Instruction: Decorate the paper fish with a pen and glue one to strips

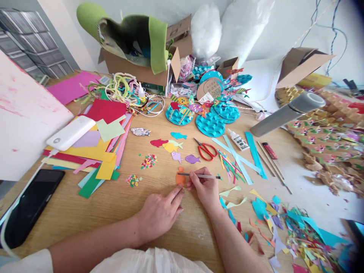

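An orange paper fish (179, 179) lies on the table in front of me. My left hand (159, 213) rests flat with its fingers stretched out, the fingertips on the fish's lower edge. My right hand (204, 187) is closed round a slim pen (209, 176), its tip over the upper part of the fish. Just beyond are cut paper fish: a purple one (192, 158), a lilac one (176, 156), a yellow one (170, 147), a red one (158, 143) and a blue one (179, 135). Red-handled scissors (208, 151) lie close to the pen.
Small confetti piles (149, 161) sit left of the fish. Coloured paper sheets (105, 110) carry a white power bank (71, 132). Rightward are a glue bottle (238, 140), paper strips (233, 167), a grey flask (287, 113) and scattered scraps (275, 223). A phone (34, 204) lies left.
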